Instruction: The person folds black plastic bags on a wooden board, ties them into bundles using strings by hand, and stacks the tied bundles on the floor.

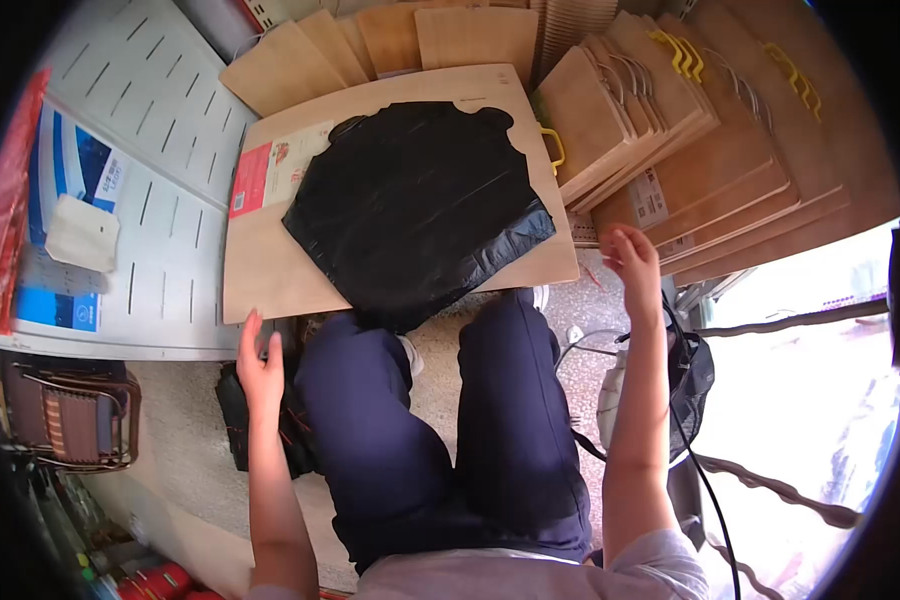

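Note:
A black plastic bag [420,200] lies spread out on a large wooden board [260,265], its handles pointing to the far side and its lower end hanging over the near edge above my knees. My left hand [260,368] is by the board's near left corner, fingers stretched and thumb apart, holding nothing. To the right of the board, my right hand [632,262] is raised with loosely bent fingers, and no object shows in it. A pink and white label [260,180] on the board's left side is partly covered by the bag.
Wooden cutting boards [595,110], some with yellow handles [685,55], stand stacked at the right. A slotted white metal shelf [155,220] with blue packaging [70,180] is at the left. A dark backpack [695,385] sits low at the right, with a cable beside it.

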Available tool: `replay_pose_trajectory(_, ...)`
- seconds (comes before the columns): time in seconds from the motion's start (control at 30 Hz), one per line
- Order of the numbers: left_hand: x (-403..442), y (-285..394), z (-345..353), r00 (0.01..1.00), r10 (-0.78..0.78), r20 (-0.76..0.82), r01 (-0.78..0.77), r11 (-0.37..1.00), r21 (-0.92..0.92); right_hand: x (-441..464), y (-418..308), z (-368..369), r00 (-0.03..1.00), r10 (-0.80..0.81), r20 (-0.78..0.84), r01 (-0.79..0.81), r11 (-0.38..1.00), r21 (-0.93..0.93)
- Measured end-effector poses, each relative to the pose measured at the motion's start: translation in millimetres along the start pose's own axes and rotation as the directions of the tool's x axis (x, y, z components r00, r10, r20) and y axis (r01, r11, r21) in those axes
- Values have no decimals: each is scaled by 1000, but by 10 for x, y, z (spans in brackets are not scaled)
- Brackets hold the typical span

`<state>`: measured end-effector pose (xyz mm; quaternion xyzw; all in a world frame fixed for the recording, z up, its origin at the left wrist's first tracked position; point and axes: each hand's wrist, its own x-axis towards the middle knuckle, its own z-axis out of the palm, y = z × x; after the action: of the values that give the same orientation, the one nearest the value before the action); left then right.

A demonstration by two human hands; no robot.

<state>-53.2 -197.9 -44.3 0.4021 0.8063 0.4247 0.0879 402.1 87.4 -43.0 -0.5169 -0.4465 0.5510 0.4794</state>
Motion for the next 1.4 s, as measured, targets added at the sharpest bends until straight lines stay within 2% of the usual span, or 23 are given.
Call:
replay_pose_trajectory(0.03, 118, 294, 94, 996, 84, -14, -84, 996, -7, -32, 84, 48, 1000, 17, 19, -16, 1000, -19)
replay_pose_trajectory(0.17, 315, 1082, 512, 890, 393, 232, -434, 885, 167, -137, 209, 316, 966, 134, 222, -147, 988, 41)
replay_pose_trajectory(0.23, 273, 925, 725, 951, 161, 264, -150, 987, -60, -145, 203, 449, 948, 125, 294, -147, 988, 55)
replay_pose_trajectory(0.27, 216, 881, 789, 962, -24, 273, 101, 957, -271, -166, 137, 509, 936, 128, 329, -144, 989, 23)
replay_pose_trajectory(0.3, 143, 827, 845, 927, -195, 319, 333, 821, -464, -193, 59, 556, 923, 132, 362, -138, 990, -11)
replay_pose_trajectory(0.33, 50, 715, 902, 900, -287, 327, 428, 718, -548, -216, -36, 588, 914, 118, 388, -118, 993, -26)
replay_pose_trajectory(0.43, -337, 502, 1186, 844, -490, 220, 500, 565, -657, -299, -327, 680, 884, 94, 458, -66, 995, -76)
replay_pose_trajectory(0.5, -426, 467, 1392, 751, -614, 243, 563, 401, -723, -357, -396, 751, 857, 95, 506, -41, 992, -117)
replay_pose_trajectory(0.53, -426, 336, 1441, 774, -495, 395, 585, 323, -743, -407, -428, 800, 828, 110, 550, -32, 988, -150)
replay_pose_trajectory(0.63, -418, 350, 1608, 755, -452, 475, 587, 142, -797, -584, -419, 972, 752, 166, 638, -24, 974, -225)
replay_pose_trajectory(0.7, -427, 477, 1515, 713, -459, 530, 641, 118, -759, -706, -330, 1085, 695, 253, 673, -50, 951, -305)
replay_pose_trajectory(0.77, -407, 509, 1447, 673, -460, 580, 686, 94, -722, -817, -117, 1216, 558, 437, 705, -140, 887, -440)
replay_pose_trajectory(0.87, -409, 185, 1572, 681, -492, 542, 710, 263, -653, -867, 121, 1293, 481, 554, 680, -156, 817, -556)
replay_pose_trajectory(1.0, -474, 642, 1351, 678, -440, 589, 704, 158, -692, -891, 196, 1304, 424, 666, 614, -216, 732, -645)
replay_pose_trajectory(1.07, -498, 762, 1310, 696, -490, 525, 700, 304, -646, -884, 216, 1336, 405, 691, 599, -240, 712, -659)
replay_pose_trajectory(1.13, -521, 856, 1282, 725, -488, 485, 670, 338, -661, -856, 309, 1382, 337, 748, 572, -484, 659, -576)
replay_pose_trajectory(1.17, -526, 893, 1274, 750, -482, 454, 646, 384, -659, -847, 360, 1415, 335, 750, 571, -472, 658, -587)
replay_pose_trajectory(1.23, -503, 936, 1231, 744, -490, 454, 658, 426, -621, -849, 467, 1493, 296, 719, 629, -800, 546, -248)
replay_pose_trajectory(1.27, -488, 939, 1215, 739, -495, 458, 671, 475, -569, -863, 503, 1555, 343, 694, 633, -860, 503, -86)
replay_pose_trajectory(1.3, -482, 868, 1232, 743, -492, 454, 665, 467, -582, -882, 535, 1624, 346, 694, 631, -853, 513, -97)
replay_pose_trajectory(1.33, -476, 743, 1266, 900, -398, 179, 436, 823, -363, -902, 575, 1694, 405, 651, 642, -862, 507, 30)
replay_pose_trajectory(1.37, -454, 619, 1297, 985, -170, -42, 170, 985, -1, -913, 648, 1753, 463, 607, 646, -858, 488, 157)
replay_pose_trajectory(1.4, -383, 563, 1290, 971, -91, -223, 86, 996, -31, -891, 830, 1791, 494, 575, 652, -851, 476, 224)
